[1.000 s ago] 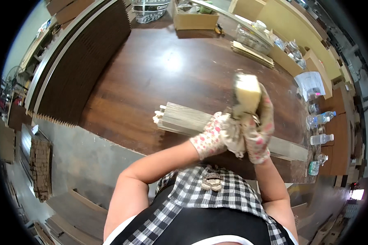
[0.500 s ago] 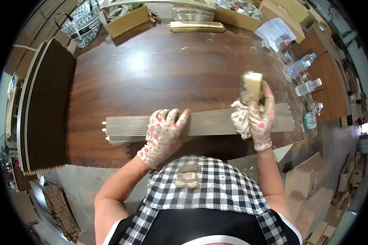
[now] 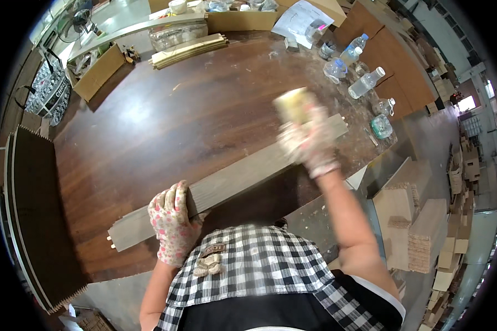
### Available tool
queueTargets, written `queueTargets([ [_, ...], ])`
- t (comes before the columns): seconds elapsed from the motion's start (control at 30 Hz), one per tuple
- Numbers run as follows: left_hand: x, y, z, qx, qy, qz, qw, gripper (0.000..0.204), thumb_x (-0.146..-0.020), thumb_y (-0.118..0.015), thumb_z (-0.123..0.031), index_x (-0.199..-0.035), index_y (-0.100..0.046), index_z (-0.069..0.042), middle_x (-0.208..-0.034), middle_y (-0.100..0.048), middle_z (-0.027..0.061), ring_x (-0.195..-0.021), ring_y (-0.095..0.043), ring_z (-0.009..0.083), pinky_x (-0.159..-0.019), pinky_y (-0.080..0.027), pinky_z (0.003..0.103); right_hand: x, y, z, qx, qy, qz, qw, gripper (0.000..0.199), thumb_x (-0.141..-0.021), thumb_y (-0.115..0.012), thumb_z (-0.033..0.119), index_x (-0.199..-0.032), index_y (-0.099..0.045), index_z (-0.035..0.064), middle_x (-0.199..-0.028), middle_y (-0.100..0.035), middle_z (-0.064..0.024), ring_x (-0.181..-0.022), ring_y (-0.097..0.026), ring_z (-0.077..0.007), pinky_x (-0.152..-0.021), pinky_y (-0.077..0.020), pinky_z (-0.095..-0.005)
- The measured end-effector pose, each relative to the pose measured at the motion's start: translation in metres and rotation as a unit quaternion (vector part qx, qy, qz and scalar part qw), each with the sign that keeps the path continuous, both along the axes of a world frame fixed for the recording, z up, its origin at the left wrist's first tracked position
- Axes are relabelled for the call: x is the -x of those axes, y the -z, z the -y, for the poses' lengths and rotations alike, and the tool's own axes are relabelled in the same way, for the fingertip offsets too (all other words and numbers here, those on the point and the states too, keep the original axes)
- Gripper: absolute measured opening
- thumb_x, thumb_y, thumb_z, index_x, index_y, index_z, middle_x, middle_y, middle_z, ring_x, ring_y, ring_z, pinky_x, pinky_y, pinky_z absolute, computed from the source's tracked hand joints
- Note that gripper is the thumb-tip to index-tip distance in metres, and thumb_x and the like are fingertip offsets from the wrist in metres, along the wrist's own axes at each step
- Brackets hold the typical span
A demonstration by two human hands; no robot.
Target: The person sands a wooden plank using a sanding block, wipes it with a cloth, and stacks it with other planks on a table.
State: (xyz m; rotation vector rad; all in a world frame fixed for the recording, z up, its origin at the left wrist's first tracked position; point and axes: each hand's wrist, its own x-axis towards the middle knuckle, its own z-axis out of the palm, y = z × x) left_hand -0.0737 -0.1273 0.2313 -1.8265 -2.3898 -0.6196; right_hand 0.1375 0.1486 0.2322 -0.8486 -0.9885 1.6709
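Note:
A long grey wood-grain board (image 3: 243, 172) with small pale pegs at its ends lies aslant on the brown table (image 3: 165, 121), close to my apron. My left hand (image 3: 174, 223), in a white glove with pink spots, is closed over the board near its left end, fingers across the top and thumb at the near edge. Toward the right end, my gloved right hand (image 3: 310, 138) is smeared by motion. In it is a pale yellow block (image 3: 294, 105), its exact kind unclear. White cloth seems bunched by that hand, hard to separate from the glove.
Dark panels (image 3: 41, 215) stand stacked at the left. Pale slats (image 3: 188, 51), an open carton (image 3: 99, 71) and a paper sheet (image 3: 301, 23) lie along the far side. Several plastic bottles (image 3: 366, 83) line the right edge. Stacked cardboard (image 3: 428, 234) stands beyond it.
My view has turned, so the table and board now slant up to the right. The right hand, still with the yellow block, has become blurred. The left hand stays on the board.

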Motion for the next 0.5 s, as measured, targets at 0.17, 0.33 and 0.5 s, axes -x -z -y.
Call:
queueTargets([
  [0.17, 0.001, -0.004, -0.004, 0.018, 0.006, 0.003, 1.000, 0.081, -0.061, -0.088, -0.021, -0.133, -0.054, -0.003, -0.127, -0.060, 0.0135, -0.117, -0.055, 0.0335, -0.102, -0.040, 0.049, -0.120, -0.003, -0.102, -0.347, 0.134, 0.528, 0.763, 0.060, -0.095, -0.062, 0.036, -0.143, -0.046, 0.0037, -0.122, -0.060, -0.0208, -0.102, -0.066, -0.0353, -0.082, -0.0571, -0.0423],
  [0.33, 0.007, 0.000, 0.004, 0.017, 0.009, -0.005, 1.000, 0.082, -0.065, -0.086, -0.027, -0.134, -0.052, -0.001, -0.130, -0.058, 0.0147, -0.119, -0.054, 0.0340, -0.103, -0.039, 0.050, -0.002, 0.006, 0.015, -0.480, 0.057, 0.486, 0.728, 0.068, -0.088, -0.072, 0.028, -0.144, -0.043, 0.0027, -0.122, -0.061, -0.0217, -0.095, -0.065, -0.0307, -0.073, -0.0562, -0.0406],
  [0.5, 0.012, -0.005, 0.020, 0.053, -0.008, -0.022, 0.998, 0.080, -0.068, -0.084, -0.033, -0.134, -0.053, 0.000, -0.135, -0.057, 0.0168, -0.129, -0.048, 0.0369, -0.112, -0.034, 0.053, 0.124, 0.013, 0.143, -0.692, -0.010, 0.318, 0.649, 0.076, -0.086, -0.074, 0.033, -0.150, -0.039, 0.0118, -0.112, -0.062, -0.0200, -0.069, -0.067, -0.0223, -0.049, -0.0557, -0.0327],
])
